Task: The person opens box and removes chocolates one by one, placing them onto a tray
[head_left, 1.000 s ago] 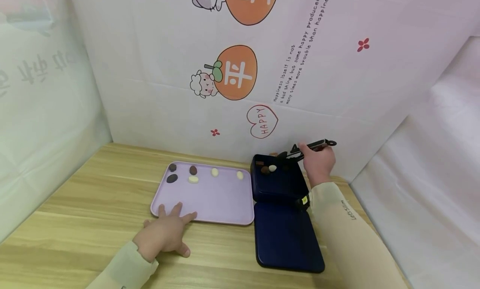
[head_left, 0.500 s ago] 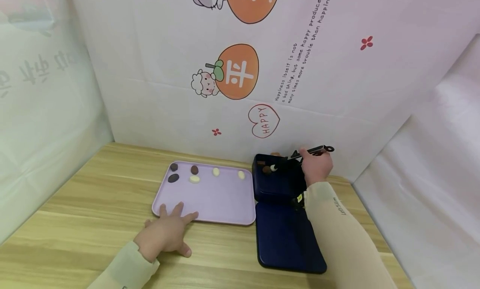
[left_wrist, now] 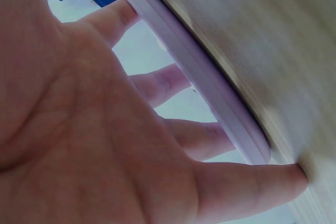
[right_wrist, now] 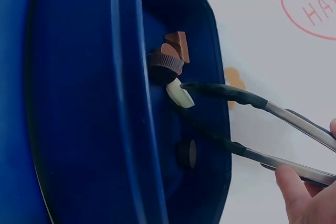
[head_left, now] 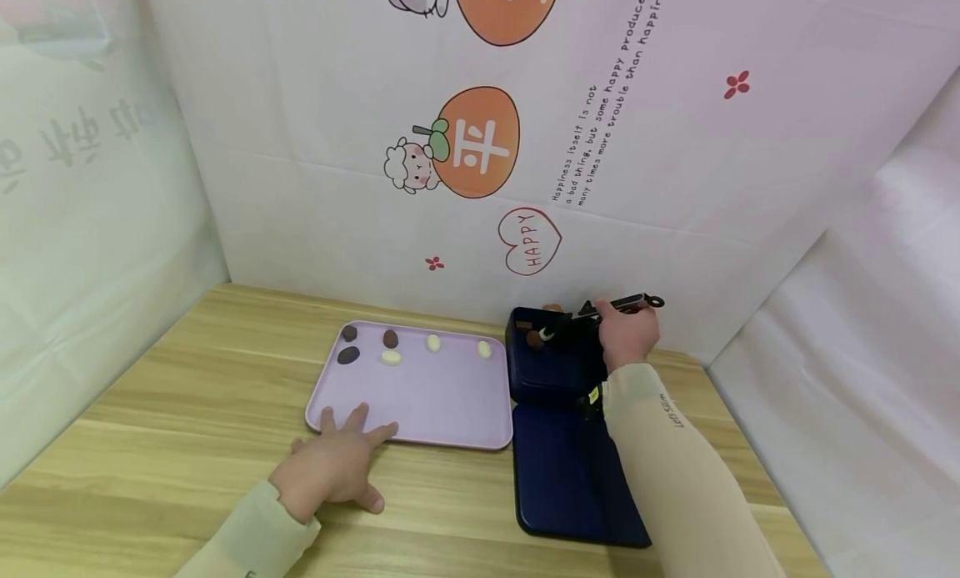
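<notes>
My right hand [head_left: 630, 338] grips a pair of black-tipped metal tongs [right_wrist: 247, 98] over the dark blue box [head_left: 536, 386]. In the right wrist view the tong tips stand on either side of a white chocolate [right_wrist: 179, 95]; whether both press it I cannot tell. Touching that piece is a ridged dark brown chocolate cup [right_wrist: 165, 67], with a brown triangular chocolate [right_wrist: 180, 44] behind. Another dark round piece [right_wrist: 187, 153] lies nearer the box's other end. With fingers spread, my left hand [head_left: 333, 469] rests at the near edge of the lilac tray [head_left: 442, 403].
Several dark, brown and white chocolates [head_left: 390, 357] lie along the tray's far side. A dark blue lid [head_left: 570, 478] lies flat in front of the box. Close behind tray and box rises a printed white backdrop [head_left: 337, 228].
My right hand has shifted slightly left and toward me. The tong tips have moved from the back of the box down to the white chocolate. My left hand stays in place.
</notes>
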Motion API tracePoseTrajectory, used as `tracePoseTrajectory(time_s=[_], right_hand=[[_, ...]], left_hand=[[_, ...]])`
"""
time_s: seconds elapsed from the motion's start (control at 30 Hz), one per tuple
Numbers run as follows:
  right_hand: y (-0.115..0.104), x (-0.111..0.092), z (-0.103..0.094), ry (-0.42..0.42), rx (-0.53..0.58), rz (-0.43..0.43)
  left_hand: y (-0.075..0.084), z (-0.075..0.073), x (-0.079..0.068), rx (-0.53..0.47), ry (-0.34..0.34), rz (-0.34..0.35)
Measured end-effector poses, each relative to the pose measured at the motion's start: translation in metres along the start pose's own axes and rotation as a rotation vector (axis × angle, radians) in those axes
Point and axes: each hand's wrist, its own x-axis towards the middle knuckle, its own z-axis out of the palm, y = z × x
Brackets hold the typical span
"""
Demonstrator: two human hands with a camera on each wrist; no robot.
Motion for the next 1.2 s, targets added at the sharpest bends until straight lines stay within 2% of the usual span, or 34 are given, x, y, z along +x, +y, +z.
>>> tracePoseTrajectory(time_s=[0.13,0.27,0.4,0.8,0.97,1.07,1.2], right_hand=[[-0.004,-0.001,-0.002,-0.018,-0.047,-0.025],[-0.007,0.001,-0.006,-0.041,-0.151,-0.085],[-0.008,0.003,-0.012,-0.077,-0.312,-0.237],[-0.015,-0.008,-0.024,-0.247,-0.673,-0.679],[-0.018,-0.023,-0.016,-0.352,-0.743,-0.821],[-0.020,-0.034,-0.010,-0.373,-0.740,-0.844],[-0.024,-0.045,-0.005,-0.383,-0.700,-0.785]], left_hand=[[0.000,0.001,0.000,0.004,0.005,0.001],[0.000,0.001,0.000,0.007,0.006,0.002],[0.001,0.001,0.000,0.008,0.003,0.003],[0.001,0.000,0.000,0.010,0.001,0.002],[0.001,-0.001,-0.001,0.008,-0.003,0.000],[0.002,-0.002,-0.001,0.007,-0.001,0.002],[0.002,-0.002,-0.001,0.009,-0.001,0.003]])
